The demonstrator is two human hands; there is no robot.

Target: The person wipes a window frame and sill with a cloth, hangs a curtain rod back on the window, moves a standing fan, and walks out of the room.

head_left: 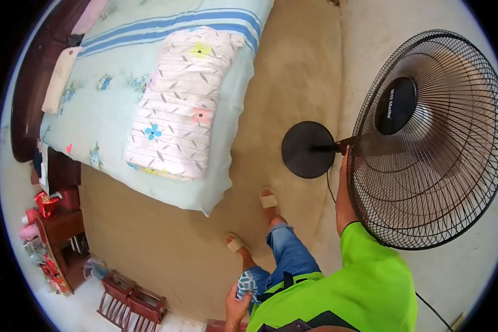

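Observation:
My left hand [237, 305] is closed around a bunched blue-and-white patterned cloth [247, 285], held low beside my thigh. On the other side, my right arm reaches up to a black standing fan [396, 105]. My right hand [345, 157] grips the fan's pole just below the head; the wire cage partly covers it, so some fingers are hidden. The fan's round black base [307, 149] rests on the brown floor. The cage is large and close to me, and the blades look blurred behind it.
A bed [113, 133] with a light blue sheet carries a folded flowered quilt [177, 110] and pillows. At lower left are a wooden cabinet [66, 246] with items on top and small dark red wooden chairs [133, 296]. A thin cord [434, 311] trails behind me.

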